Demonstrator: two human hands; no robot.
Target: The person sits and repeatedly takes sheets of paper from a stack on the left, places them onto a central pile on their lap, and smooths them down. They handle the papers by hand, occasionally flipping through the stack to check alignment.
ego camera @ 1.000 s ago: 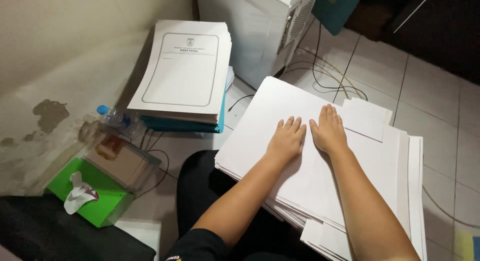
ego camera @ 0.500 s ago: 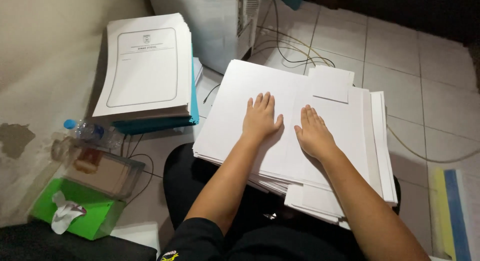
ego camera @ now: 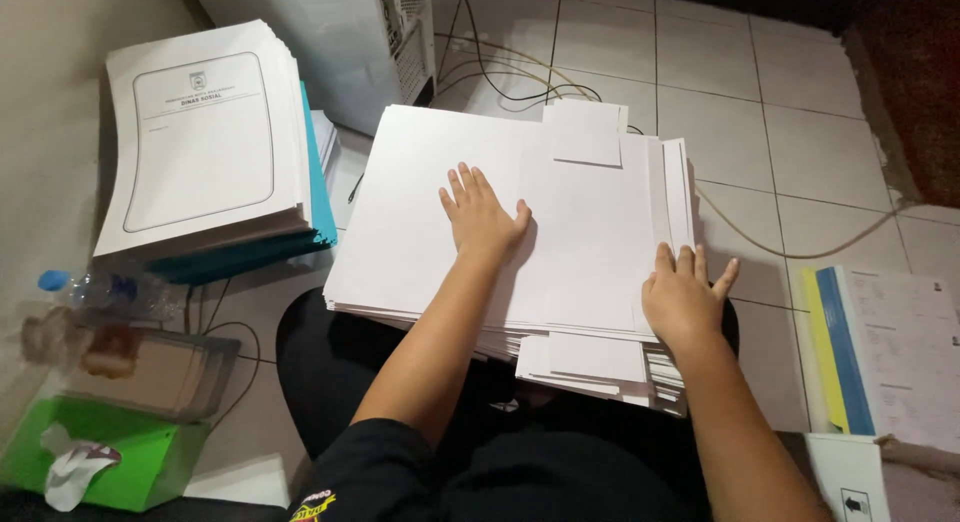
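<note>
White tiled floor (ego camera: 800,142) — both hands' fingers (ego camera: 470,187) flat, released, on paper stack (ego camera: 590,232).

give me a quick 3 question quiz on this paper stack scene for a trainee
1. True or false: the left hand lies flat, palm down, on the top sheet of the big stack of blank white paper.
2. Where is the right hand? A) on the green tissue box B) at the right edge of the white stack C) on the floor cables
3. Fill in: the pile of printed bordered sheets by the wall rests on something ____ in colour.

Key
1. True.
2. B; the green tissue box sits untouched at lower left, and the cables lie on the tiled floor beyond the stack.
3. Teal.
</note>
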